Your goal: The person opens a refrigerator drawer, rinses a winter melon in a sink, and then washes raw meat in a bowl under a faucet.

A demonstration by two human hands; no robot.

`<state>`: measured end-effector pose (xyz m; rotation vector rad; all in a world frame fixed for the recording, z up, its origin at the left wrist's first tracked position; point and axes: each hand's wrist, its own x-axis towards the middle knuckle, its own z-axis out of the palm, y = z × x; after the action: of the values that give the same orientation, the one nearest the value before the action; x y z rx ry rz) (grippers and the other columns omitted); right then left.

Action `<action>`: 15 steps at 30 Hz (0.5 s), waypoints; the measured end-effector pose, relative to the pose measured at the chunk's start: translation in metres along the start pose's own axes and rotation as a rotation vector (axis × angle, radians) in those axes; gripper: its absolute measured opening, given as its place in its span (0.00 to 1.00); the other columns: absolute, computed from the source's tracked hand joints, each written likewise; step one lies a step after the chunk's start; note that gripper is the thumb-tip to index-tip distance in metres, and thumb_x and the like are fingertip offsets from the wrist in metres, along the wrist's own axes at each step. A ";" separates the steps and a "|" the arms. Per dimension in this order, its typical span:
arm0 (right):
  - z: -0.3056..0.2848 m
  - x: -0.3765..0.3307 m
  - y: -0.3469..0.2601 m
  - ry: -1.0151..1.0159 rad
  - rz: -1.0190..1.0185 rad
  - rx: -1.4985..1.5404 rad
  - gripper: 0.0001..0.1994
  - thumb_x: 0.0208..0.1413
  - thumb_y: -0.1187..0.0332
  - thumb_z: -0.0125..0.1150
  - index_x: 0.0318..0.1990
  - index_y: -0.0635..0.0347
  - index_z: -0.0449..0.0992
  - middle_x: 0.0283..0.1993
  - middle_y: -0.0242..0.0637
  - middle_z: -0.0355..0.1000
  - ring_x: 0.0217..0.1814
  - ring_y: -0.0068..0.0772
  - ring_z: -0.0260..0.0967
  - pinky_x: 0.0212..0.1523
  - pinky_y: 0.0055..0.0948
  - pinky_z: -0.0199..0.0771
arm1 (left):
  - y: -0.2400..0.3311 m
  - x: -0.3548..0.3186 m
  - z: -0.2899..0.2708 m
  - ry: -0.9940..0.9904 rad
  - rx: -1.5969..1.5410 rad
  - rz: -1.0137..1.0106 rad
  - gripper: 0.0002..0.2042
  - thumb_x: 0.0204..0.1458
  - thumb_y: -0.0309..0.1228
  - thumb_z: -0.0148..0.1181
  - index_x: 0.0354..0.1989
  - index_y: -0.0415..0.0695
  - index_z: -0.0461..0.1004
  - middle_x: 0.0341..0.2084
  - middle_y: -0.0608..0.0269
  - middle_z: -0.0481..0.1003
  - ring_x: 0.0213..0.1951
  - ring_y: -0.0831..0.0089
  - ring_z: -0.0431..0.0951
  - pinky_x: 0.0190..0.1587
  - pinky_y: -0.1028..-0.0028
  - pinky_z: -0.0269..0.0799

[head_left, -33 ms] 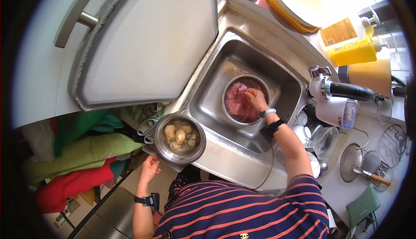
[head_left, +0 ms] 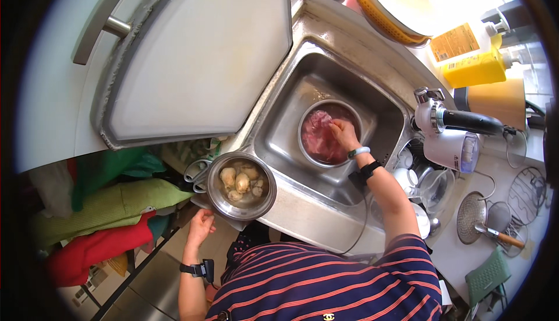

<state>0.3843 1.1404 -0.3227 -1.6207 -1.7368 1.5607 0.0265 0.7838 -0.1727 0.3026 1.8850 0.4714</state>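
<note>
1. Meat [head_left: 319,139]: in metal bowl [head_left: 300,138], inside sink [head_left: 326,188].
2. Right hand [head_left: 346,134]: fingertips bunched on meat; can't tell if pinching.
3. Left hand [head_left: 202,224]: fingers loosely curled, empty, just beside pot [head_left: 242,216] of pale food pieces [head_left: 235,182].

Room left of the bowl [head_left: 300,137]
I've bare sink [head_left: 282,114] there; past its right edge, tap [head_left: 463,120] and dishes [head_left: 403,178] block me.

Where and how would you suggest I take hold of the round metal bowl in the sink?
I'd pinch the round metal bowl by its left rim, coming from the left. No handle shows, that rim is exposed, and bare floor of the sink lies beside it. The right hand reaches in over the right side.
</note>
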 end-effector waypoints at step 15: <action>0.015 -0.036 -0.025 -0.228 0.158 -0.934 0.45 0.29 0.60 0.70 0.61 0.50 0.54 0.64 0.58 0.39 0.59 0.64 0.50 0.55 0.54 0.60 | -0.017 -0.006 0.004 0.017 -0.013 -0.021 0.10 0.51 0.27 0.50 0.41 0.37 0.66 0.22 0.60 0.71 0.19 0.76 0.72 0.20 0.79 0.69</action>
<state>0.3710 1.1078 -0.2921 -2.0417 -2.7802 1.0420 0.0330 0.7669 -0.1765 0.2706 1.8989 0.4730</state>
